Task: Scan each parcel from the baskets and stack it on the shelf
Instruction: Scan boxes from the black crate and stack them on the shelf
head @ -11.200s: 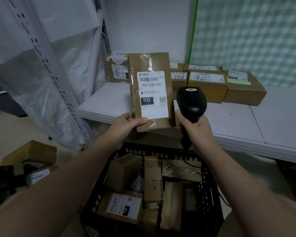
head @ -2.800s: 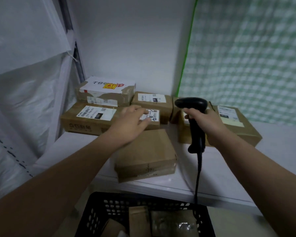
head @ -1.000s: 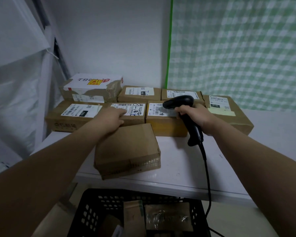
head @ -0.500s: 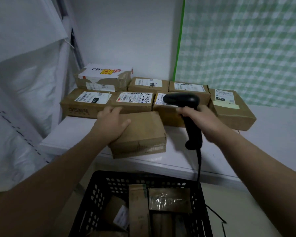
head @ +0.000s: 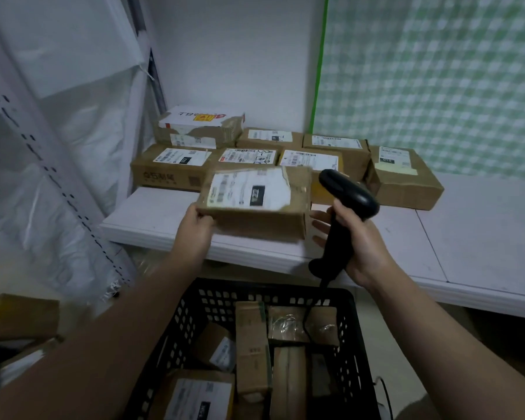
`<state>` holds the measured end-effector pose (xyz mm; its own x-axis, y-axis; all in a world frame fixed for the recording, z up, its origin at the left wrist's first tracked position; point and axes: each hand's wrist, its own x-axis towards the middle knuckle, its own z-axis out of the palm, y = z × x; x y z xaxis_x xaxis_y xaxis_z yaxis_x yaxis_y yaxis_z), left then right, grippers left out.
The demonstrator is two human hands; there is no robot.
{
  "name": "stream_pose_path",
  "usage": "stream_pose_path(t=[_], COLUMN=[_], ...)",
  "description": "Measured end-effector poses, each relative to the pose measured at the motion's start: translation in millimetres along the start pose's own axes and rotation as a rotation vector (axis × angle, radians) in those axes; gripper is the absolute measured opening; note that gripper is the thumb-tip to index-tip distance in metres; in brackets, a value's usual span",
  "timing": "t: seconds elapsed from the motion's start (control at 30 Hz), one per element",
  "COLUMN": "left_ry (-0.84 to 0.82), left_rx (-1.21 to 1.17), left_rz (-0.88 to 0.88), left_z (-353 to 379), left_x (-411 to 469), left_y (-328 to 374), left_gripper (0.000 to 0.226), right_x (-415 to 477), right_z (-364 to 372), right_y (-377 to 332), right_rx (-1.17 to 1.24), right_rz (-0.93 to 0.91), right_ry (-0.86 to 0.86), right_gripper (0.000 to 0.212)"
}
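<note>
Head view puts the parcel (head: 255, 201) label-up, held just above the front edge of the shelf (head: 467, 237) and partly over the basket (head: 194, 307). My left hand (head: 196, 228) grips its left end alone. My right hand (head: 361, 237) has its fingers curled round the handle of the scanner (head: 346, 195); a few fingertips reach toward the box, and I cannot tell whether they touch it.

Risks I see: held by one end, the parcel could tip and drop into the basket. The label's torn right edge might spoil a read. The scanner's cable hangs at the basket rim and could snag.

Count: one parcel in hand, seven boxes on the shelf, one scanner, and one basket with at least six parcels showing.
</note>
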<state>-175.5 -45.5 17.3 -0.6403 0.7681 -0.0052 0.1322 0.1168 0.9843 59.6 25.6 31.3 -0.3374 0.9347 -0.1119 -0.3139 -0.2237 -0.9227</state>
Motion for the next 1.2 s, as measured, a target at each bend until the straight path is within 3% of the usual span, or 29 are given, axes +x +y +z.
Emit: stream_pose_path(t=[0.1,0.17,0.3,0.53,0.67,0.77,0.83,0.9,0.97,1.07,1.2], left_ry=[0.036,0.003,-0.063,0.128,0.045,0.006,-0.040,-0.037,-0.034,-0.031,-0.059], left_rx=[-0.285,-0.343,-0.098,-0.139,0.048,0.259,0.246,0.264,0.222,0.179,0.190], left_rz=[-0.182,-0.221,0.025,0.403,0.527,0.627,0.639,0.643,0.594,0.508,0.500], left_z=[2,3,9,13,17,20,26,30,30,23,20], left_x=[-7,-8,-20,-34,-22,-13,-13,-14,-12,-11,-12], left_y=[6,7,7,37,54,52,56,63,67,71,73], left_gripper=[0.019,0.024,0.036,0.024,0.019,0.032,0.028,0.025,0.029,0.032,0.022], right_x=[-11,-15,-16,-25,-31,-30,-28,-30,-39,-57,-74], right_z=[-1,-1,-1,1,4,-3,-8,-14,-15,-13,-6], right_y=[7,10,12,18,22,20,17,14,8,-2,-4], right_rx=[0.019,0.026,0.036,0.004,-0.060,-0.171,-0.295,-0.508,-0.558,-0.520,-0.661], right_rz=[-0.042,-0.040,-0.058,-0.093,0.058,0.165,0.112,-0.047,-0.214,-0.328,-0.367], right_ry=[0.000,-0.031,-0.033,-0.037,-0.022,-0.019,0.038,0.155,0.187,0.050,-0.101], right_gripper=[0.011,0.014,0.018,0.031,0.033,0.033,0.033,0.032,0.030,0.029,0.019])
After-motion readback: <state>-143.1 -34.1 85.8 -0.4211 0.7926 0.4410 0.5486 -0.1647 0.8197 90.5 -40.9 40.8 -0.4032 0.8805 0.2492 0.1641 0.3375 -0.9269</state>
